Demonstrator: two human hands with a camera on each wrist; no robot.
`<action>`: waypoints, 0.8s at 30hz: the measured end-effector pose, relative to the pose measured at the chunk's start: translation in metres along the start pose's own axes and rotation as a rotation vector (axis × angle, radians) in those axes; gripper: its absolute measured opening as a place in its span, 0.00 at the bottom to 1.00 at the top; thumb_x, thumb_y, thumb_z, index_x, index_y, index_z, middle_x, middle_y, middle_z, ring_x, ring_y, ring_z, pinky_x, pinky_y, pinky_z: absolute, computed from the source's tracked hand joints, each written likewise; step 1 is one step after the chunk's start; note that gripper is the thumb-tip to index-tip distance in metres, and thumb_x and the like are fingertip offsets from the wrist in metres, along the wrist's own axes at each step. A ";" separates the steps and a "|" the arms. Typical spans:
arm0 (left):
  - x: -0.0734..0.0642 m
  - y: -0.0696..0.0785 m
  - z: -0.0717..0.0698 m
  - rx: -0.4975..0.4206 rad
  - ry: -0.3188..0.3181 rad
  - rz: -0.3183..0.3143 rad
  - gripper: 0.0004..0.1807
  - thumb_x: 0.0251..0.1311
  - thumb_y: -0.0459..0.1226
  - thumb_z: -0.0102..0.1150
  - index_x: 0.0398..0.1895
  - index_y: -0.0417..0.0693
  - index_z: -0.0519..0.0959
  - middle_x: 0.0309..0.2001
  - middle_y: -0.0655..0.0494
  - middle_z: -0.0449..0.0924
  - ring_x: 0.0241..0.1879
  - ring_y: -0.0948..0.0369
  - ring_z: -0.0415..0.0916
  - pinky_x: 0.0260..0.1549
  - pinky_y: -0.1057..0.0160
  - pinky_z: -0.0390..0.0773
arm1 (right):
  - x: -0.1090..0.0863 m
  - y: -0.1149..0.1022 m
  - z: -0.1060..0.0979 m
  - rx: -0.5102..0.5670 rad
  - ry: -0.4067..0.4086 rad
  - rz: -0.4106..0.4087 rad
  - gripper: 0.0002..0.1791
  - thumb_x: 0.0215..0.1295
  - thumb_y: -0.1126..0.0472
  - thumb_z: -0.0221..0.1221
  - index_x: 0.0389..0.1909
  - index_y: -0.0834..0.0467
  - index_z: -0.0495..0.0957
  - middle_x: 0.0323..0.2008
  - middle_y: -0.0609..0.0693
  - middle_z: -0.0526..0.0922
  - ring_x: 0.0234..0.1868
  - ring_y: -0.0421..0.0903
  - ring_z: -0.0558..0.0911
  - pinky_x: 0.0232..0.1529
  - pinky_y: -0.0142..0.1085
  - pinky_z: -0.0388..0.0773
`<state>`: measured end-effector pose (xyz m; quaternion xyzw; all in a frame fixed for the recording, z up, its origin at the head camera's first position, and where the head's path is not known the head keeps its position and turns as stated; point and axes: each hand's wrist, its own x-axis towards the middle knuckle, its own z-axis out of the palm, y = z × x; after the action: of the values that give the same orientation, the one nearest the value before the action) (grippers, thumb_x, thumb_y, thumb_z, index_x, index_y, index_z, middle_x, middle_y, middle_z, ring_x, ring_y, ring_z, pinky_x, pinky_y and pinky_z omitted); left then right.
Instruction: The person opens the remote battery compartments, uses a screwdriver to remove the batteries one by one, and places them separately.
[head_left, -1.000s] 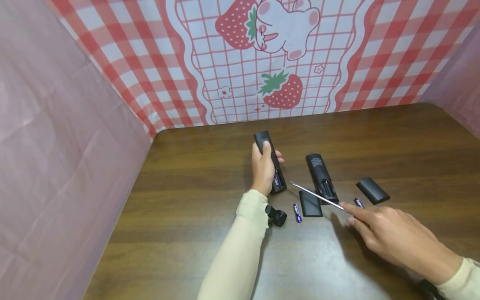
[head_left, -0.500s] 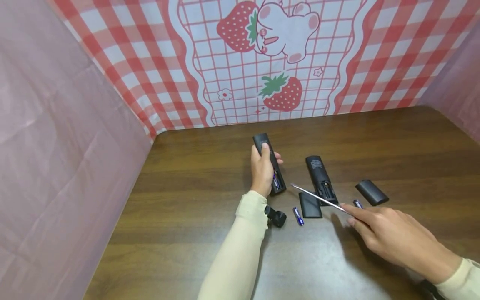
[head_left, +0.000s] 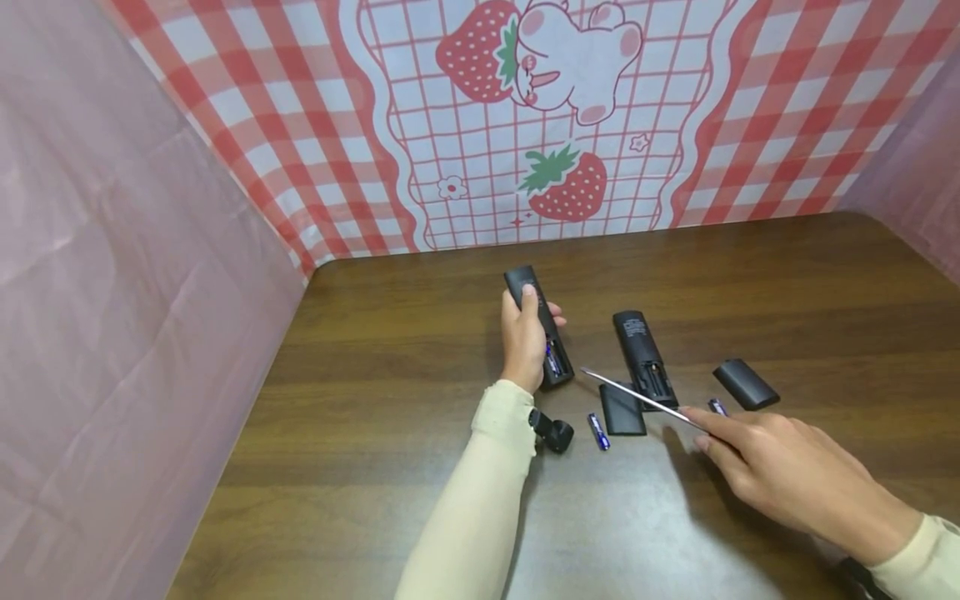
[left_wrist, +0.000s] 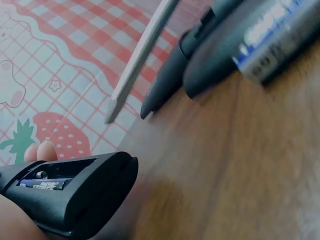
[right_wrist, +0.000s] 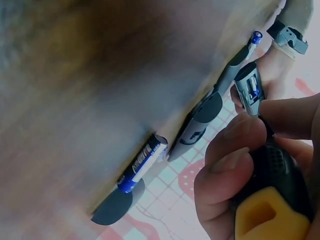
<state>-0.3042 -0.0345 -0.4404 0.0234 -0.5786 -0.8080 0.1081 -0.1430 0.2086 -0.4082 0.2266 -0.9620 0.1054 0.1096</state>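
My left hand [head_left: 522,342] grips a black remote control [head_left: 549,325], its thumb lying along the back. The remote's battery compartment is uncovered, and a blue battery [left_wrist: 42,184] shows inside it beside a metal contact. In my right hand [head_left: 783,458] is a screwdriver [head_left: 637,394], pinched near where the metal shaft meets the handle. The right wrist view shows its black and yellow handle [right_wrist: 272,212], partly covered by the fingers. The flat screwdriver tip points at the remote's lower end, apart from it in the head view.
On the wooden table [head_left: 375,400] lies a second remote [head_left: 637,337], its compartment uncovered and without batteries. A battery cover [head_left: 622,417] and a blue battery [head_left: 598,431] lie at its lower left. Another cover [head_left: 746,383] and battery [head_left: 717,407] are to its right.
Both hands stay nearly still, with the screwdriver tip in about the same place. The loose battery left of the nearer cover has turned slightly. The head view shifts a little.
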 end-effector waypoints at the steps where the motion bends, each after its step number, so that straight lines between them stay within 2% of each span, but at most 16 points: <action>1: 0.000 0.000 0.000 -0.007 0.000 -0.004 0.14 0.80 0.43 0.40 0.54 0.43 0.69 0.27 0.51 0.78 0.23 0.58 0.80 0.40 0.43 0.82 | 0.001 0.000 0.000 0.000 0.005 -0.005 0.20 0.61 0.57 0.68 0.55 0.50 0.84 0.30 0.40 0.84 0.21 0.34 0.67 0.20 0.42 0.69; 4: 0.001 0.000 -0.001 -0.025 0.001 -0.011 0.14 0.80 0.44 0.39 0.54 0.44 0.68 0.27 0.50 0.78 0.24 0.57 0.80 0.41 0.43 0.82 | 0.003 0.000 -0.002 -0.003 0.025 -0.024 0.20 0.60 0.57 0.69 0.55 0.50 0.84 0.31 0.41 0.85 0.21 0.34 0.68 0.20 0.44 0.70; 7: 0.000 0.001 -0.001 -0.033 -0.009 -0.018 0.14 0.80 0.44 0.39 0.53 0.44 0.69 0.28 0.50 0.78 0.24 0.58 0.80 0.41 0.43 0.81 | 0.005 -0.002 -0.003 -0.002 0.004 -0.018 0.20 0.61 0.57 0.68 0.56 0.51 0.84 0.30 0.41 0.84 0.21 0.34 0.66 0.19 0.42 0.68; 11: -0.001 0.002 0.000 -0.044 -0.040 -0.026 0.15 0.80 0.45 0.39 0.52 0.43 0.69 0.27 0.50 0.79 0.23 0.58 0.80 0.41 0.43 0.81 | 0.009 -0.003 -0.005 -0.007 -0.006 -0.031 0.19 0.61 0.57 0.68 0.55 0.51 0.84 0.32 0.41 0.85 0.22 0.35 0.72 0.19 0.43 0.71; 14: -0.001 0.002 -0.001 -0.053 -0.070 -0.033 0.15 0.80 0.45 0.40 0.52 0.43 0.69 0.27 0.50 0.79 0.23 0.59 0.80 0.40 0.44 0.81 | 0.010 -0.005 -0.007 -0.007 0.010 -0.048 0.18 0.61 0.57 0.68 0.54 0.50 0.84 0.36 0.43 0.87 0.27 0.40 0.81 0.20 0.48 0.75; 17: -0.001 0.001 -0.001 -0.061 -0.100 -0.047 0.15 0.80 0.45 0.39 0.53 0.43 0.69 0.27 0.51 0.78 0.23 0.58 0.79 0.41 0.43 0.81 | 0.011 -0.006 -0.008 -0.002 0.013 -0.052 0.18 0.61 0.57 0.68 0.54 0.49 0.84 0.37 0.43 0.87 0.28 0.41 0.82 0.20 0.48 0.75; 24: -0.001 0.001 -0.002 -0.069 -0.127 -0.079 0.16 0.80 0.45 0.39 0.55 0.44 0.69 0.28 0.50 0.78 0.23 0.58 0.79 0.43 0.41 0.80 | 0.010 -0.009 -0.008 -0.010 -0.005 -0.046 0.18 0.62 0.56 0.68 0.54 0.48 0.84 0.34 0.40 0.86 0.24 0.34 0.75 0.19 0.44 0.72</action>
<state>-0.3031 -0.0362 -0.4399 -0.0087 -0.5547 -0.8311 0.0398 -0.1469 0.1988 -0.3966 0.2487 -0.9573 0.0976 0.1106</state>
